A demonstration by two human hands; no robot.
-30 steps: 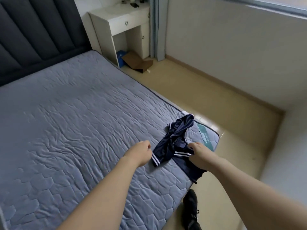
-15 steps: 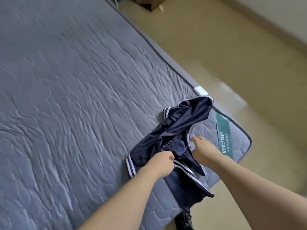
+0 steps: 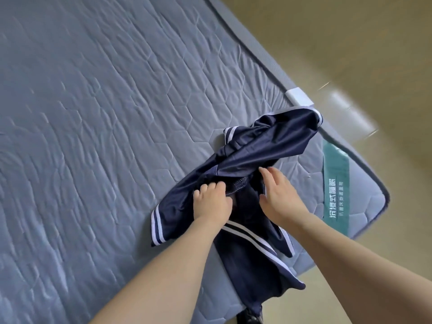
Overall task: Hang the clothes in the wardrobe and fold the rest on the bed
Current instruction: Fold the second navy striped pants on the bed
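- a teal label (image 3: 336, 183) sewn across the mattress (image 3: 117, 113) corner carries large white chinese characters that read roughly "沉浸式睡眠"
- a smaller line of characters runs beside them, too small to read

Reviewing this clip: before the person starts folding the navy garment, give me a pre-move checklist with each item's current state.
1. Garment on the bed: ok. The navy garment lies on the mattress near its corner.
2. Garment spread flat: not ok. It is bunched and twisted.
3. Fully supported: not ok. One end hangs over the mattress edge.
4. Left hand has a grip: ok. Its fingers curl into the fabric.
5. Right hand has a grip: not ok. Its fingers lie straight on the fabric.
6. Garment type and right side out: cannot tell, too crumpled.
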